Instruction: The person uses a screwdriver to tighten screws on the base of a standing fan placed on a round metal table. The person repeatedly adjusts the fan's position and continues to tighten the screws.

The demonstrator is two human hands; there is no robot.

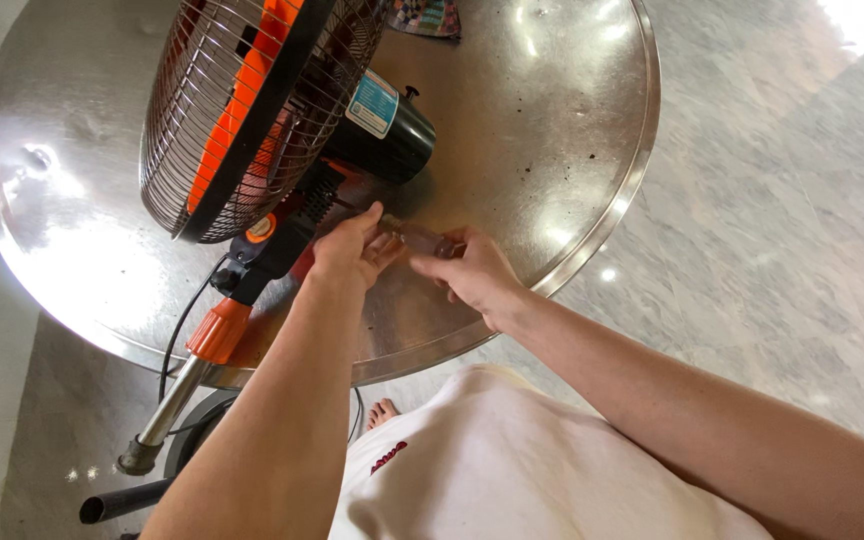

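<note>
As I look down from the head camera, a round steel table [552,120] fills most of the view, standing on pale marble floor [782,200]; at far left a chrome pole [167,410] with an orange collar [218,330] juts off the table's near edge, and a black cable [180,330] curls beside it; the pole belongs to a pedestal fan [252,110] lying on the tabletop, its wire cage facing left with orange blades inside, its black motor housing [387,130] pointing right and carrying a blue and white label. Just below the motor, at the fan's black neck, my left hand [350,248] is curled, fingertips pressed to the neck; I cannot tell whether it grips anything; touching it on the right, my right hand [474,275] is clamped round the dark handle of a slim tool [422,238], seemingly a screwdriver, whose tip reaches toward the left fingers. Below, my white shirt [512,470] and a bare foot [382,410] show.
</note>
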